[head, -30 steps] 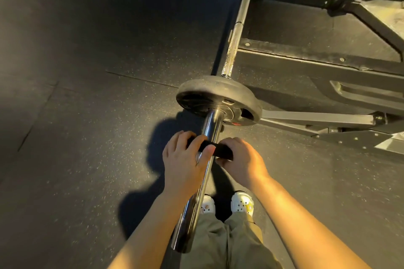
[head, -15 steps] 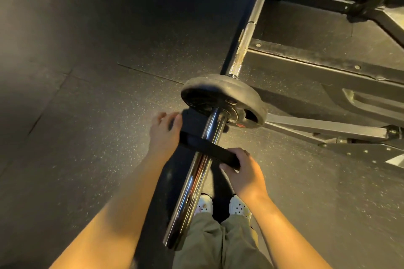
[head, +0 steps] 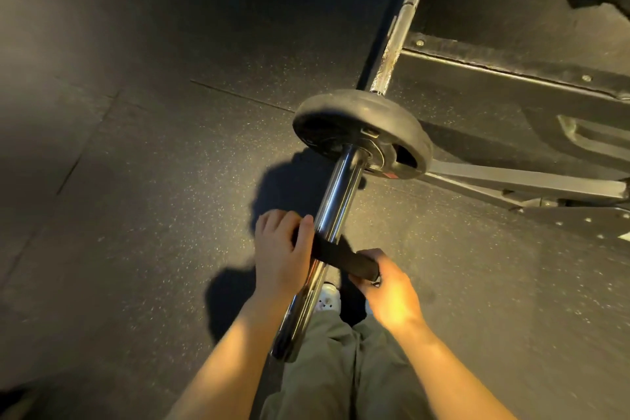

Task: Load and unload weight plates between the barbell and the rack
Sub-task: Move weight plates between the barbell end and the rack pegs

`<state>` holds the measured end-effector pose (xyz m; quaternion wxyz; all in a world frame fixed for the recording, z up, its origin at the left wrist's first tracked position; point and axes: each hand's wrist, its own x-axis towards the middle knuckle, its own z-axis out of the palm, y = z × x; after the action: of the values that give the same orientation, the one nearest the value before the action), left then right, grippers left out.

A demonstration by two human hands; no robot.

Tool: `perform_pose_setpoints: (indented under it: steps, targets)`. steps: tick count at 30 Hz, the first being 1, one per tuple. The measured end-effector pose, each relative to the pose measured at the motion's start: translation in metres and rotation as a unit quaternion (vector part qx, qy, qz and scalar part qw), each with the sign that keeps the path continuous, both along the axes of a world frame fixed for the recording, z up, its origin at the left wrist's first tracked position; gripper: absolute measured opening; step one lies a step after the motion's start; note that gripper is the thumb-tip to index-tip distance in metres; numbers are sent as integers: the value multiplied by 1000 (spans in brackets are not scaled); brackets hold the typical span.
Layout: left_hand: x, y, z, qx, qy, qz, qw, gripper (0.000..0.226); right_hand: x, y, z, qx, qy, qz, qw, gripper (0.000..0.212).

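A chrome barbell sleeve [head: 335, 201] runs from the lower middle up toward a small black weight plate [head: 344, 119] seated on it. Beyond the plate the thinner bar shaft [head: 399, 34] continues to the top. A black strap [head: 344, 257] lies across the sleeve, well short of the plate. My left hand [head: 281, 257] grips the strap's left end beside the sleeve. My right hand [head: 388, 286] grips its right end, lower and to the right.
The black steel frame of a rack [head: 511, 75] with bolted beams fills the upper right, and a slanted leg [head: 518, 181] reaches toward the plate. Dark speckled rubber flooring [head: 136, 164] spreads to the left. My shoes [head: 327, 297] and olive trousers show below the sleeve.
My left hand has come back in close to the sleeve and the strap has slid toward the sleeve's end, away from the plate. The right hand stays on its end.
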<state>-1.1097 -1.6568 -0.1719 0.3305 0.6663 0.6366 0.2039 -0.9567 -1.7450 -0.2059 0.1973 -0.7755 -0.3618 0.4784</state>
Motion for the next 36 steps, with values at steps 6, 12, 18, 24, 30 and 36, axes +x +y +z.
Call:
perform_pose_setpoints:
  steps: [6, 12, 18, 24, 30, 36]
  targets:
    - [-5, 1, 1, -18, 0, -23, 1000, 34, 6, 2, 8, -38, -39, 71, 996, 36]
    - [-23, 16, -5, -130, -165, 97, 973, 38, 15, 16, 33, -13, -62, 126, 990, 65]
    - [-24, 22, -13, -277, -187, 191, 923, 21, -14, 27, 42, 74, -24, 148, 986, 50]
    - [-24, 24, -3, -256, -99, 99, 957, 26, -12, 9, 19, 75, 57, 41, 995, 34]
    - [-29, 16, 7, -202, -6, 42, 978, 25, -1, -1, 6, 53, 70, 21, 996, 40]
    - [-27, 17, 5, -203, 12, 30, 979, 20, -2, 0, 1, 56, 69, 27, 996, 41]
